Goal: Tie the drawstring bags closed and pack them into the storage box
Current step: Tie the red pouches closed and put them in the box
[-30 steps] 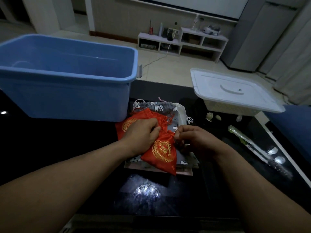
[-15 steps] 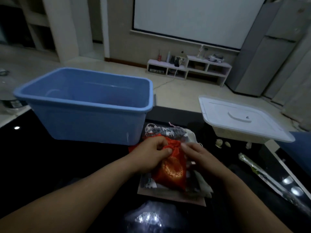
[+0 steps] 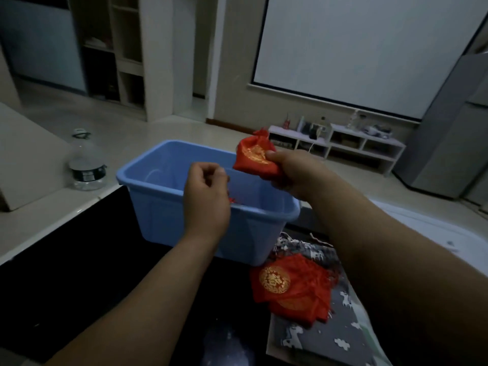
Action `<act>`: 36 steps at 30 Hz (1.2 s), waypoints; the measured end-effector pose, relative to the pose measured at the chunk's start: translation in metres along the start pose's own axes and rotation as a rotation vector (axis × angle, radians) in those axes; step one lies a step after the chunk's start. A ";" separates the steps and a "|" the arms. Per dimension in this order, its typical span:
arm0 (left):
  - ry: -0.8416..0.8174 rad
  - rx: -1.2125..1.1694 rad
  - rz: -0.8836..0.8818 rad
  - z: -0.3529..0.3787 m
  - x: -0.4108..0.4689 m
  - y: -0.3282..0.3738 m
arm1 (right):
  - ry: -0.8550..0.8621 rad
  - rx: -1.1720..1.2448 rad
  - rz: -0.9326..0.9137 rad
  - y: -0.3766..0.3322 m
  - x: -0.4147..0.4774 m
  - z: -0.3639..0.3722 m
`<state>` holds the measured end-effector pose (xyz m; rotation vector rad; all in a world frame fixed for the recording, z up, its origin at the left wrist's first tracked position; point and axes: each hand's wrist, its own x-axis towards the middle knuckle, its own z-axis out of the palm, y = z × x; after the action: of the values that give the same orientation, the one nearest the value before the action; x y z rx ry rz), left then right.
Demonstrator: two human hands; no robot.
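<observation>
Your right hand grips the cinched red-and-gold fabric bag, now lifted to frame centre over the blue plastic box, left hand pinching its cord: packing comes next.

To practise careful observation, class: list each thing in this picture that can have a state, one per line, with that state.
Red drawstring bag: neck cinched, held aloft.
Right hand: grips that bag.
Left hand: fingers curled; any cord in them unclear.
Blue storage box: upright, lidless.
Other red bags: lying flat, stacked.
Grey patterned bags: flat beneath them.
Water bottle: upright.
</observation>
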<state>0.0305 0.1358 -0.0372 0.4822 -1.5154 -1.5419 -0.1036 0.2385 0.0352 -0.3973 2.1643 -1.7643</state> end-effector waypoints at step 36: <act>-0.847 0.680 0.134 0.093 -0.130 -0.061 | 0.200 0.187 0.186 0.199 -0.120 -0.101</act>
<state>0.0056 0.2851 -0.1176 0.0622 -2.6900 -1.1267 -0.0387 0.4177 -0.1325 0.0266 2.0617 -1.9469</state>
